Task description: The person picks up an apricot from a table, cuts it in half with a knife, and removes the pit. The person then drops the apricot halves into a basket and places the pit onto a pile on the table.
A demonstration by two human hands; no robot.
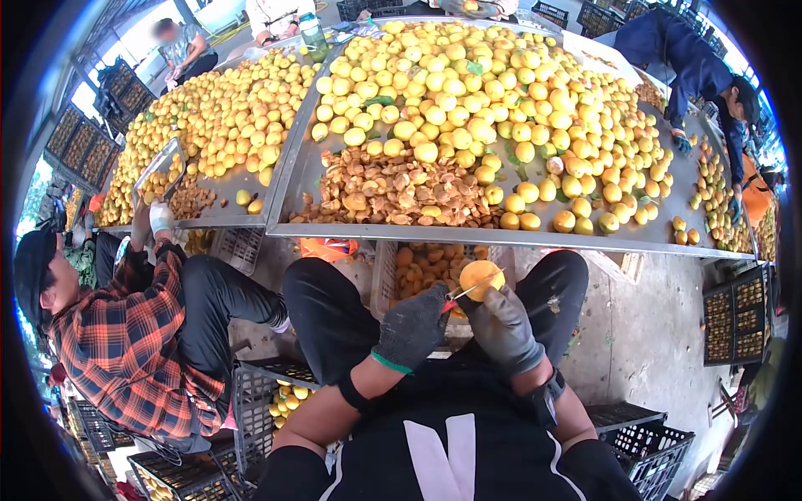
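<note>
Here the right hand point(504, 330) clamps the apricot point(482, 275), at two o'clock from the left hand point(411, 327) gripping the knife point(461, 294).

Two dark-gloved hands in the lower middle: left hand point(411, 327), right hand point(504, 328). One yellow fruit point(481, 279) in grip, one thin blade point(461, 292) against it. At least two metal tables: left table point(209, 223), middle table point(501, 238). Loose fruit point(434, 92) across the upper frame in the hundreds, past counting. Two brown heaps of scraps: one point(393, 192) at centre, one point(194, 200) at left. Four other people: plaid shirt point(125, 334) at left, one point(185, 46) upper left, one point(276, 12) at top, blue sleeves point(693, 63) upper right. One green bottle point(313, 33). One metal tray point(159, 171). Dark crates point(647, 451) around the edges, at least eight; one pale crate point(384, 275) under the middle table.
</note>
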